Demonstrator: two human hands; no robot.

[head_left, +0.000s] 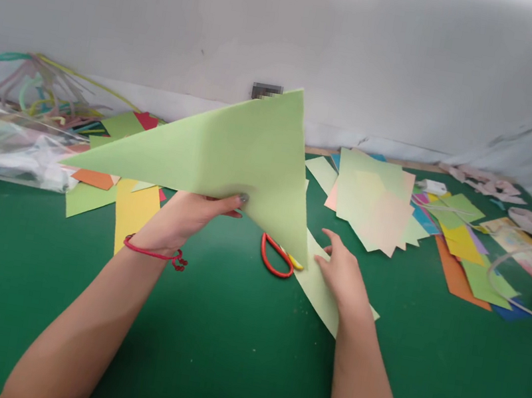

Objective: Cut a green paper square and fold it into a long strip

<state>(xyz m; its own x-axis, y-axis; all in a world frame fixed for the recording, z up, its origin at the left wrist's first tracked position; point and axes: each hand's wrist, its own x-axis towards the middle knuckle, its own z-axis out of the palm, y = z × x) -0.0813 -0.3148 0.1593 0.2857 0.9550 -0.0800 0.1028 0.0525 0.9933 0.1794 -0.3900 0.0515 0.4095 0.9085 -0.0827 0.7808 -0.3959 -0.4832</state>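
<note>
1. Left hand (196, 212) pinches the green sheet (244, 145) at its lower edge, raised above the counter (200, 357).
2. Red-handled scissors (279, 273) lie near the sheet's lowest corner.
3. Right hand (339, 270), fingers apart, is over a pale green piece (317, 294); contact is unclear.
4. Pale papers (371, 199) overlap beyond it.

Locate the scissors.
Head view, just right of centre: the scissors lie on the table between left hand and right hand, partly hidden by the held sheet.
</note>
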